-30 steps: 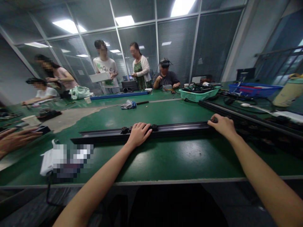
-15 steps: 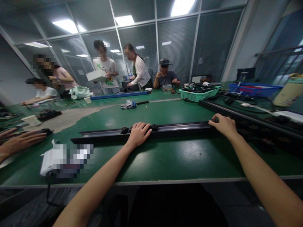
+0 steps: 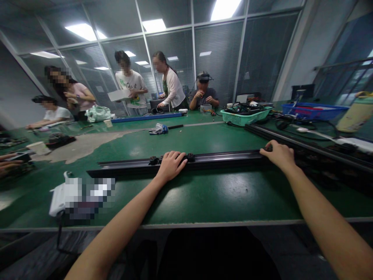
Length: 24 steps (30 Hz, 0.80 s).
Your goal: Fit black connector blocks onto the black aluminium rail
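Observation:
A long black metal rail (image 3: 227, 156) lies across the green table in front of me. My left hand (image 3: 171, 164) rests over its middle with the fingers bent around it. Small black blocks (image 3: 190, 157) sit in the groove on both sides of that hand; what lies under the palm is hidden. At the rail's right end, my right hand (image 3: 278, 154) pinches a small dark part (image 3: 268, 148) between thumb and fingertips. The part's kind is too small to make out.
More long black rails (image 3: 309, 142) lie at the right beside many dark parts. Behind stand a green basket (image 3: 241, 118) of cables and a blue tray (image 3: 316, 112). A white device (image 3: 58, 200) is at left. Several people work across the table.
My right hand has shifted slightly to the right with the small dark part. My left hand stays put. At the far left, another person's hands have drawn back.

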Tool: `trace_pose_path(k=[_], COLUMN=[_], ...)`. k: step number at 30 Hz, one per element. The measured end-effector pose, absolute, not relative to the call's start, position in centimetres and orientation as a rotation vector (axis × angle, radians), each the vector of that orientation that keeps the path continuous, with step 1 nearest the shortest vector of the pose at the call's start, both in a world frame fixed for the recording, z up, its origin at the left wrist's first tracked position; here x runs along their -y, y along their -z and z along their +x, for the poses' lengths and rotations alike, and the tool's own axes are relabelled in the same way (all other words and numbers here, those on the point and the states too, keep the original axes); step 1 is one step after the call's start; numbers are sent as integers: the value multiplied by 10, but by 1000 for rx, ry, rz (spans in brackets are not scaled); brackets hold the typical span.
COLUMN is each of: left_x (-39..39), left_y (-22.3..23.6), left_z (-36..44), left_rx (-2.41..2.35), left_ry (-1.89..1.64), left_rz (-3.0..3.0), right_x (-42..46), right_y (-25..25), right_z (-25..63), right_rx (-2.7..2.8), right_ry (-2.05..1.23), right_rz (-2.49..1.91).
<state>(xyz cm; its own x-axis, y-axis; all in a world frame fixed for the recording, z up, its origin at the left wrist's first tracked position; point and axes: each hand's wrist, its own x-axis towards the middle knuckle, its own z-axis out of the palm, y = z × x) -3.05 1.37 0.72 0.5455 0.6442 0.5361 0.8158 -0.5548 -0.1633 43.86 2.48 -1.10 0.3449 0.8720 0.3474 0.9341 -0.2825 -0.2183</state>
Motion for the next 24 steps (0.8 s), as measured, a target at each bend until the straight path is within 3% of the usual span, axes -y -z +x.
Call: trace_pose_path(k=[24], left_x=[-14], left_y=[-7], left_z=[-30], left_rx=[1186], left_ry=[585], left_rz=[-2387], right_x=[-28], right_y=[15], right_z=[452], right_rx=[1397], right_ry=[177], right_rz=[-2376])
